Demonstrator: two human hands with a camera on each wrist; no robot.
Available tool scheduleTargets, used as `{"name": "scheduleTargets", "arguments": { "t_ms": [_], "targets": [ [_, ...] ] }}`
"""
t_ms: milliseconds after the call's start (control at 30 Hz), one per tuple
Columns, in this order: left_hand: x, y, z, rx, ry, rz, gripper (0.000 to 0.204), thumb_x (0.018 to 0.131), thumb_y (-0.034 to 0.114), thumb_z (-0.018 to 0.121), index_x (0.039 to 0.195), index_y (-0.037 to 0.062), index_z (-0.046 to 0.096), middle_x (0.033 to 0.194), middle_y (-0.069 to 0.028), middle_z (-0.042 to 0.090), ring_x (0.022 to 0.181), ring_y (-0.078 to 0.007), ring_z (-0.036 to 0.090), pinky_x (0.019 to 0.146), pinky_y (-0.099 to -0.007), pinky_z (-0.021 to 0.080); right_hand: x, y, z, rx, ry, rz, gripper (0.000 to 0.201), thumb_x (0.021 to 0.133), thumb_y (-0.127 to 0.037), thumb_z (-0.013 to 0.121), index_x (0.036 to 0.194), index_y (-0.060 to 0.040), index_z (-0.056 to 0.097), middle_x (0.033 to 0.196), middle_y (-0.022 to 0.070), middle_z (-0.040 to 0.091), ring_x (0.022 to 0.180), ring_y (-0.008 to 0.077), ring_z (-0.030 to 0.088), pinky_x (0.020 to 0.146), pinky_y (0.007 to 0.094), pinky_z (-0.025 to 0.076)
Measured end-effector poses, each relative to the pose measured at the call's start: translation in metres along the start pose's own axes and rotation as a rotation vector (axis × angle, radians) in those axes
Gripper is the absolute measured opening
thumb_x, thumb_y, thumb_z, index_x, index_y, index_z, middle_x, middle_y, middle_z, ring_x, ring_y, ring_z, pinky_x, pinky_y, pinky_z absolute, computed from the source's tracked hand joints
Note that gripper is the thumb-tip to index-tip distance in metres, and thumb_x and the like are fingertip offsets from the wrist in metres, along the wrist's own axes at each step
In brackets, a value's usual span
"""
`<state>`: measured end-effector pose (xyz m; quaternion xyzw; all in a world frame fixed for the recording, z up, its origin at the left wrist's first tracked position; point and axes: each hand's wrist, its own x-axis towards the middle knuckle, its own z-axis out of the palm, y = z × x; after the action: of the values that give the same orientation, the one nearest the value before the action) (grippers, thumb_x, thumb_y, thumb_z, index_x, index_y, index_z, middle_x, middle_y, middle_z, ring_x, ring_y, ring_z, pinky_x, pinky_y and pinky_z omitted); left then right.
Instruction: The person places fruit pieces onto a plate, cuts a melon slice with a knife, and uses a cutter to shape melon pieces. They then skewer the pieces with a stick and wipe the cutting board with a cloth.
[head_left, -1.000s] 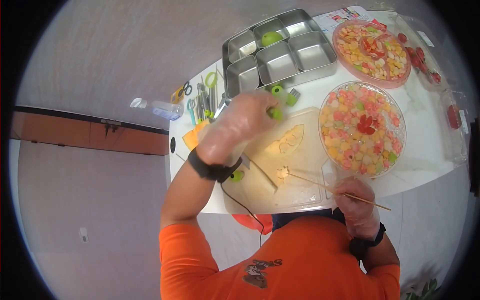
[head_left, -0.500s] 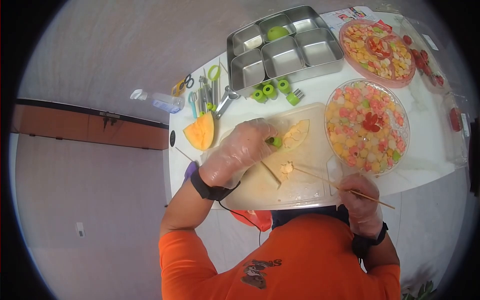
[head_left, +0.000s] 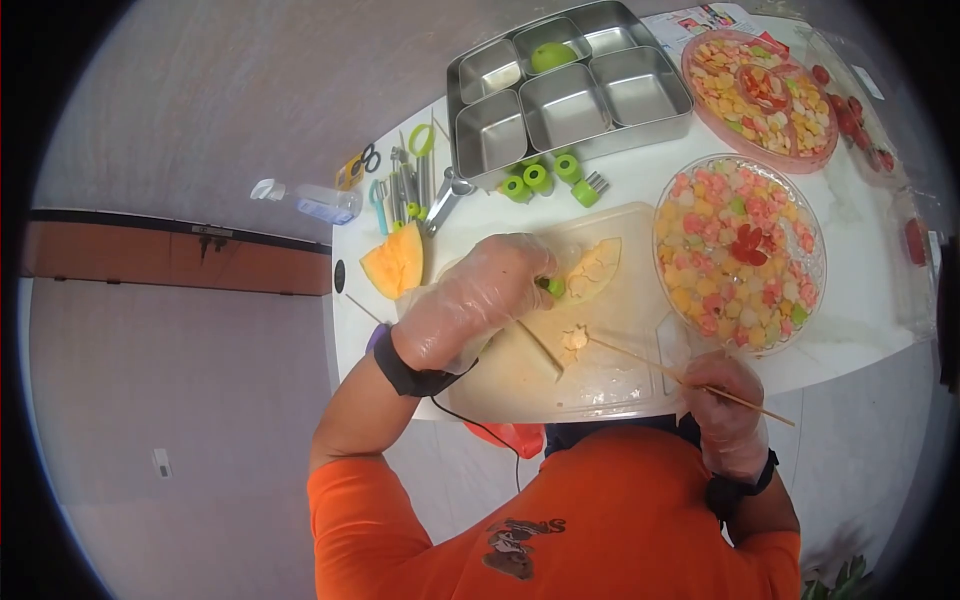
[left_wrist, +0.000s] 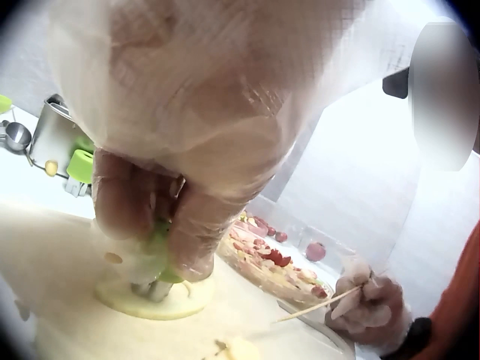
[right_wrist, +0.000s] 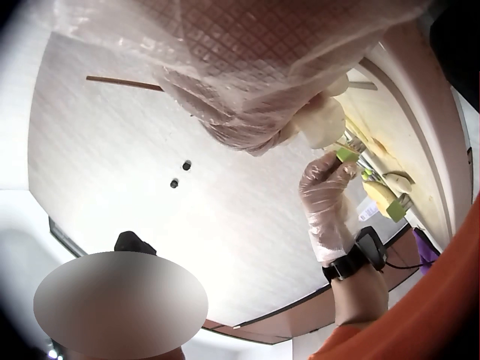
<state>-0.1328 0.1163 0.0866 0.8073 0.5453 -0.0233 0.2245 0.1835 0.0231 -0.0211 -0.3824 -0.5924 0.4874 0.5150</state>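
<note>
My gloved left hand [head_left: 470, 305] pinches a small cutter [head_left: 554, 287] by its green handle. Its metal end stands on a pale melon slice [head_left: 604, 268]; the left wrist view shows the cutter [left_wrist: 160, 251] upright on the slice [left_wrist: 120, 304], thumb and fingers round the handle. In my gloved right hand [head_left: 728, 400] is a thin wooden skewer [head_left: 650, 364], slanting across the front of the white cutting board [head_left: 610, 395]. Its tip meets small orange melon pieces [head_left: 574, 342]. The right wrist view has the skewer [right_wrist: 124, 82] jutting out past the glove.
A glass bowl of fruit shapes [head_left: 740, 250] stands right of the board. Behind are a steel tray [head_left: 640, 140], several green cutters [head_left: 538, 180] and a pink divided dish [head_left: 700, 130]. An orange melon wedge [head_left: 393, 262] and carving tools [head_left: 405, 190] lie left.
My left hand has come down from beside the green cutters, bringing a cutter onto the melon slice, and stays there since half a second ago. My right hand and skewer have hardly moved.
</note>
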Motion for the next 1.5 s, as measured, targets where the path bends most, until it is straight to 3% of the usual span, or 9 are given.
{"name": "scheduleTargets", "arguments": {
  "t_ms": [67,200,300,533,833,1200,1267,1367,1500],
  "targets": [
    [0.000,0.001,0.005,0.035,0.025,0.063,0.036,0.073,0.017,0.087,0.103,0.0025,0.073,0.100,-0.0157,0.070,0.096,-0.0377,0.066,0.086,-0.0417,0.054,0.001,0.000,0.001,-0.006,-0.005,0.003,0.011,0.078,0.002,0.071,0.086,-0.0033,0.065,0.084,0.0083,0.068,0.073,0.0218,0.062,0.067,0.0336,0.049],
    [-0.002,-0.001,0.005,-0.030,0.022,0.004,0.036,0.073,0.017,0.086,0.102,0.0024,0.072,0.100,-0.0155,0.069,0.096,-0.0380,0.066,0.085,-0.0423,0.054,-0.001,0.002,0.002,0.003,0.006,0.049,0.014,0.077,0.006,0.070,0.087,-0.0036,0.065,0.085,0.0081,0.069,0.074,0.0218,0.064,0.067,0.0324,0.050],
    [-0.004,-0.007,0.012,-0.047,0.068,0.092,0.036,0.073,0.018,0.087,0.102,0.0028,0.073,0.099,-0.0158,0.069,0.095,-0.0378,0.066,0.085,-0.0423,0.054,0.006,-0.013,0.009,-0.119,0.013,0.004,0.017,0.078,0.007,0.070,0.090,-0.0044,0.065,0.085,0.0090,0.068,0.074,0.0241,0.065,0.067,0.0336,0.052],
    [-0.004,-0.001,0.008,-0.036,0.029,-0.062,0.040,0.073,0.020,0.088,0.107,0.0045,0.074,0.102,-0.0162,0.072,0.098,-0.0367,0.067,0.087,-0.0411,0.054,0.029,-0.033,0.035,-0.387,-0.071,-0.304,0.021,0.083,0.004,0.069,0.100,-0.0066,0.064,0.087,0.0114,0.067,0.075,0.0319,0.064,0.070,0.0409,0.053],
    [-0.005,-0.003,0.010,-0.040,0.044,-0.098,0.043,0.074,0.022,0.088,0.111,0.0046,0.075,0.103,-0.0170,0.074,0.097,-0.0344,0.069,0.086,-0.0393,0.054,0.017,-0.032,0.031,-0.519,-0.221,-0.354,0.021,0.081,0.006,0.069,0.099,-0.0035,0.064,0.100,0.0097,0.064,0.090,0.0301,0.065,0.075,0.0415,0.053],
    [-0.008,-0.035,0.013,-0.307,0.081,-0.255,0.042,0.079,0.025,0.082,0.117,0.0065,0.074,0.108,-0.0160,0.074,0.100,-0.0331,0.069,0.088,-0.0387,0.054,0.017,-0.037,0.032,-0.517,-0.234,-0.386,0.021,0.078,0.008,0.069,0.096,-0.0014,0.064,0.101,0.0092,0.063,0.089,0.0300,0.065,0.074,0.0409,0.054],
    [-0.007,-0.036,0.012,-0.350,0.058,-0.304,0.037,0.081,0.006,0.082,0.117,-0.0008,0.073,0.099,-0.0082,0.073,0.091,-0.0154,0.067,0.082,-0.0298,0.054,0.018,-0.038,0.033,-0.513,-0.233,-0.359,0.021,0.077,0.008,0.068,0.096,-0.0012,0.064,0.101,0.0093,0.063,0.089,0.0302,0.065,0.074,0.0409,0.054],
    [-0.009,-0.041,0.019,-0.591,0.085,-0.329,0.032,0.084,0.005,0.079,0.114,-0.0004,0.073,0.097,-0.0049,0.071,0.089,-0.0135,0.066,0.080,-0.0285,0.053,0.018,-0.037,0.033,-0.531,-0.220,-0.392,0.021,0.078,0.009,0.068,0.096,-0.0003,0.064,0.101,0.0099,0.063,0.089,0.0305,0.065,0.075,0.0403,0.054],
    [-0.024,-0.013,-0.002,-0.665,0.141,-0.389,0.030,0.086,0.004,0.076,0.114,-0.0033,0.070,0.097,-0.0048,0.069,0.086,-0.0128,0.065,0.076,-0.0277,0.053,0.017,-0.035,0.035,-0.473,-0.193,-0.300,0.019,0.081,0.009,0.068,0.097,-0.0011,0.064,0.098,0.0121,0.065,0.086,0.0318,0.065,0.075,0.0400,0.054]
  ]
}}
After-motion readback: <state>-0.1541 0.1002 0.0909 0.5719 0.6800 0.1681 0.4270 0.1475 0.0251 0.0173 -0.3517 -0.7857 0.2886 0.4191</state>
